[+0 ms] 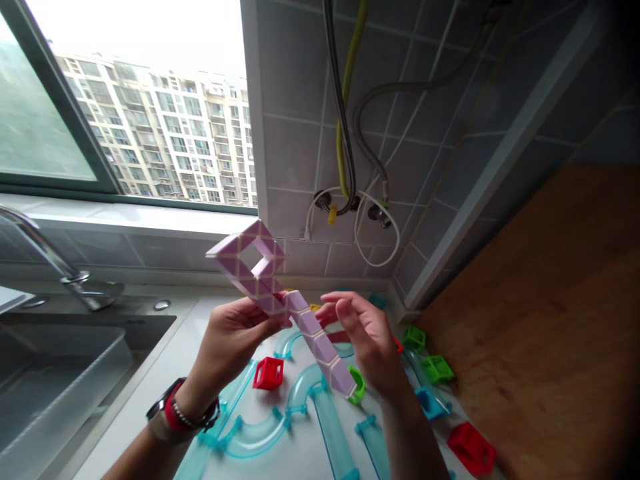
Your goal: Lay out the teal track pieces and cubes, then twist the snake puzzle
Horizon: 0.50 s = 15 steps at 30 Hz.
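A lilac twisty snake puzzle [313, 331] with pale seams is held up over the counter. Its upper part is folded into a diamond-shaped loop with a hole, and a straight tail slants down to the right. My left hand [233, 337] pinches it near the joint between loop and tail. Just right of the tail, my right hand [364, 337] has its fingers apart and slightly curled, seemingly holding nothing; whether a fingertip touches the puzzle I cannot tell. Below lie a red block frame [269, 373] and a green piece [357, 385] partly behind the tail.
Clear blue track pieces [257, 437] spread over the white counter [165, 377]. Green blocks [437, 368] and a red block [471, 448] lie at the right, beside a wooden panel [540, 300]. At the left are a sink [150, 327] and faucet [55, 257]; hoses [345, 133] hang behind.
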Available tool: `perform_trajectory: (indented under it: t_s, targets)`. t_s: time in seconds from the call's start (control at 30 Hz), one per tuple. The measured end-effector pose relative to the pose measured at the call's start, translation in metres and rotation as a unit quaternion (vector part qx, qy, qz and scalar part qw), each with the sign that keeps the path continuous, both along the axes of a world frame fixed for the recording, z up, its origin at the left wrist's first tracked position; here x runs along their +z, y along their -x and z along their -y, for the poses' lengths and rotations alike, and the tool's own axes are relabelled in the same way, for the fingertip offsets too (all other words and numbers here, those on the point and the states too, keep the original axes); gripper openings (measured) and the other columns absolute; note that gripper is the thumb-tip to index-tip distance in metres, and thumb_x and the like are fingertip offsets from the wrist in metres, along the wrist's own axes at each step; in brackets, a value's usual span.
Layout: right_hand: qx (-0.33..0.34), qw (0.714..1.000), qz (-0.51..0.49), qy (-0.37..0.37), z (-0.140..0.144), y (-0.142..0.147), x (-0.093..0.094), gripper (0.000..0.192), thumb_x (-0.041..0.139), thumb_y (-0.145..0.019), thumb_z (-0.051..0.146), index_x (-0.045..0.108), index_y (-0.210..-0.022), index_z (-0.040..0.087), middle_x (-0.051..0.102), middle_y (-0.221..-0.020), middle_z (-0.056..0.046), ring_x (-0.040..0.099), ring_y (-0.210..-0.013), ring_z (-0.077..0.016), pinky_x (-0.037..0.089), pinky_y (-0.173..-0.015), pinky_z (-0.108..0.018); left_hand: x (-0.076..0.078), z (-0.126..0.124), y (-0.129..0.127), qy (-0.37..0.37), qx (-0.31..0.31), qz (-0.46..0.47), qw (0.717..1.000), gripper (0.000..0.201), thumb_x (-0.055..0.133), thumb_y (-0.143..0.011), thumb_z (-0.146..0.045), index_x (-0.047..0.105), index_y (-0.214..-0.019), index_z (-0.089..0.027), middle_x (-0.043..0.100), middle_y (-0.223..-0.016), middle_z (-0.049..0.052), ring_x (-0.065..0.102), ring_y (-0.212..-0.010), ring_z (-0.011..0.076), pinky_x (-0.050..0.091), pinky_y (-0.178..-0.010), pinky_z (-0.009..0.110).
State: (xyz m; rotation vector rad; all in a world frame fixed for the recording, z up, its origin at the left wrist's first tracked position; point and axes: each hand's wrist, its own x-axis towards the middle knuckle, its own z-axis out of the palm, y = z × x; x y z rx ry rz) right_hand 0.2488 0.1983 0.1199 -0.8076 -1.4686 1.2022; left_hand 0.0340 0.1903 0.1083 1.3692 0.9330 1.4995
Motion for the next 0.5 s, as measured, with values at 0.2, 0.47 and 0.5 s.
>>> perform_trajectory:
  t_s: [0.2, 0.47, 0.5]
  targets:
    - [-0.031, 0.990, 0.136, -0.030, 0.019, 0.016, 0.009, 0.035, 0.072, -0.094, 0.039, 0.069, -0.127, 0.028, 0.078, -0.101, -0.003, 0.075, -0.089, -0.0211, 0.059, -0.079, -0.032, -0.004, 0.006, -0.008, -0.061, 0.037, -0.044, 0.996, 0.025, 0.084, -0.086, -0.020, 0.084, -0.110, -0.027, 0.083, -0.118, 0.003, 0.080, -0.106, 0.0247, 0.067, -0.089, 0.028]
    - [-0.124, 0.966, 0.212, -0.083, 0.031, 0.024, 0.011, 0.038, 0.066, -0.095, 0.035, 0.071, -0.131, 0.023, 0.080, -0.112, -0.006, 0.076, -0.099, -0.0264, 0.059, -0.085, -0.037, -0.016, 0.003, -0.008, -0.161, 0.093, -0.157, 0.970, 0.039, 0.082, -0.086, -0.016, 0.080, -0.122, -0.030, 0.078, -0.129, 0.003, 0.075, -0.119, 0.0282, 0.063, -0.103, 0.037]
    - [-0.126, 0.965, 0.210, -0.091, 0.032, 0.023, 0.011, 0.038, 0.066, -0.095, 0.035, 0.071, -0.130, 0.023, 0.080, -0.113, -0.006, 0.076, -0.100, -0.0261, 0.059, -0.086, -0.037, -0.016, 0.002, -0.009, -0.165, 0.090, -0.147, 0.971, 0.039, 0.082, -0.086, -0.015, 0.080, -0.122, -0.031, 0.077, -0.133, 0.003, 0.072, -0.123, 0.0291, 0.061, -0.107, 0.038]
